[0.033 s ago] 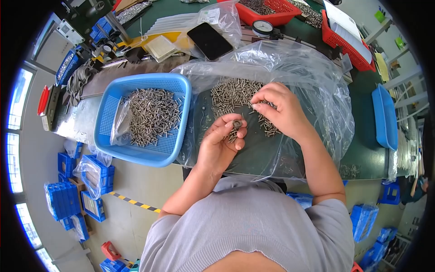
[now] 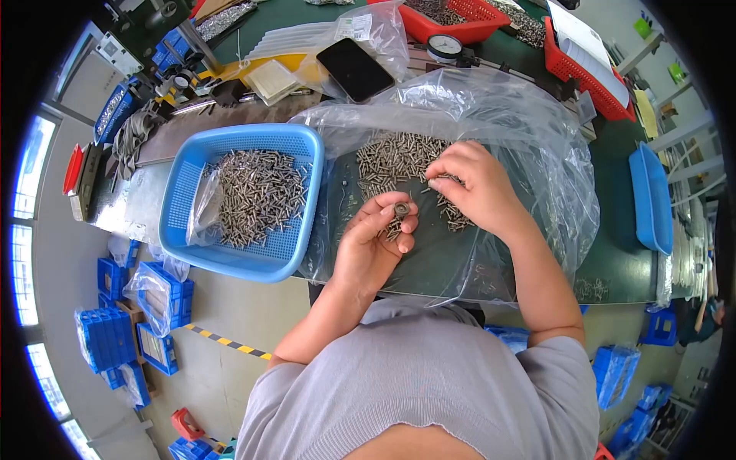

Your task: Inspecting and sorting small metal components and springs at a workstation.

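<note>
My left hand (image 2: 365, 249) is closed near the table's front edge. Its thumb and forefinger grip a small round metal ring (image 2: 401, 208), and several small metal pins (image 2: 393, 230) show between the curled fingers below. Up and to the right, my right hand (image 2: 481, 190) has its thumb and fingertips pinched together; what they hold, if anything, is too small to name. Just beyond both hands spreads a pile of small metal pins (image 2: 395, 157), lying on a clear plastic bag (image 2: 491, 264). The right hand covers part of that pile.
Left of the pile stands a blue mesh basket (image 2: 295, 257) of similar pins. Behind lie a black phone (image 2: 355, 69), a dial gauge (image 2: 444, 47) and a red basket (image 2: 460, 32) of parts. At right are another red basket (image 2: 590, 77) with papers and a blue tray (image 2: 652, 199).
My right hand has shifted very slightly to the right, its fingertips still pinched. The left hand and the ring have not visibly moved.
</note>
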A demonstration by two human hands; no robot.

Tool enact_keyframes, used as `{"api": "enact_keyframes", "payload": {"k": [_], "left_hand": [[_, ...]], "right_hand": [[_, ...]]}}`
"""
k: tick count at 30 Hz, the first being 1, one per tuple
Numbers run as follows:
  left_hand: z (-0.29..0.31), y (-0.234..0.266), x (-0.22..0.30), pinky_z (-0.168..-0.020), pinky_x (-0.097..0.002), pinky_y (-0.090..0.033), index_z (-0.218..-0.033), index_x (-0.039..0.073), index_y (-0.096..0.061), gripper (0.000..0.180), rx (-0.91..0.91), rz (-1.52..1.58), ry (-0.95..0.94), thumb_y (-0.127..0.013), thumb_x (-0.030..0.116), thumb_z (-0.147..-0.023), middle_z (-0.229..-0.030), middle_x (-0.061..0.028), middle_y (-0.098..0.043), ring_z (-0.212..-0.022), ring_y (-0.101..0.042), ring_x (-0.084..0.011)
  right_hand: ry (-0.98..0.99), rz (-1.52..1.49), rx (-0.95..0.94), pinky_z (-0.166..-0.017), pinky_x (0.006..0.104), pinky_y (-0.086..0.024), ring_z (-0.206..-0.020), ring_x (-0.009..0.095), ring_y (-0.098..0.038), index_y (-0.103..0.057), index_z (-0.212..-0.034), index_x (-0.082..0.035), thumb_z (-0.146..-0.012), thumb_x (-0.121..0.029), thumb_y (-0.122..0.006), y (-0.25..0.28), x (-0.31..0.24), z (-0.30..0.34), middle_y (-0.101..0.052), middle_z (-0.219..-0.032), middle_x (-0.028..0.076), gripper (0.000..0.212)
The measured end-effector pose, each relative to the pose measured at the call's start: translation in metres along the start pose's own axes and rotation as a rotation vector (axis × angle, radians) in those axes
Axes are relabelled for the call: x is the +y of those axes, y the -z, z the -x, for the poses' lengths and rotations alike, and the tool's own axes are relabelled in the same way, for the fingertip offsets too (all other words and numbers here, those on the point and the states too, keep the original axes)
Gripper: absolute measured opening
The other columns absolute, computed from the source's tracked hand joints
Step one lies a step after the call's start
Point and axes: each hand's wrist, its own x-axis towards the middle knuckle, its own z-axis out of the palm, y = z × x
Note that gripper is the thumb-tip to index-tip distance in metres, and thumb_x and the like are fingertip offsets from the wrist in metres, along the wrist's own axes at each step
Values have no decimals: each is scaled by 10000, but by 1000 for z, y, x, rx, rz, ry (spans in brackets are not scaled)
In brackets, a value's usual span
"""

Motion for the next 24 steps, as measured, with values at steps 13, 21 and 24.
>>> {"api": "enact_keyframes", "payload": {"k": [13, 21, 24], "left_hand": [[1, 0, 0, -589, -236, -418, -1101, 7, -529, 233, -5, -18, -8, -513, 167, -932, -990, -108, -545, -790, -493, -147], [0, -5, -1, -571, -238, -428, -1049, 32, -553, 184, 49, -80, -2, -536, 173, -931, -916, -75, -580, -756, -529, -130], [1, -6, -2, -562, -237, -428, -1040, 39, -560, 182, 69, -87, -7, -547, 182, -928, -901, -69, -583, -749, -532, -129]], "right_hand": [[-185, -361, -141, -688, 272, -439, -766, 131, -533, -610, -821, -44, -790, -94, -679, -4, -3, -1, -550, -807, 12, 91], [-292, -798, -236, -675, 226, -468, -729, 87, -596, -611, -814, 7, -845, -74, -646, -7, -20, 1, -613, -784, 29, 93], [-275, -767, -231, -664, 233, -472, -720, 92, -598, -612, -811, 8, -840, -70, -651, -8, -22, 2, -605, -780, 30, 93]]}}
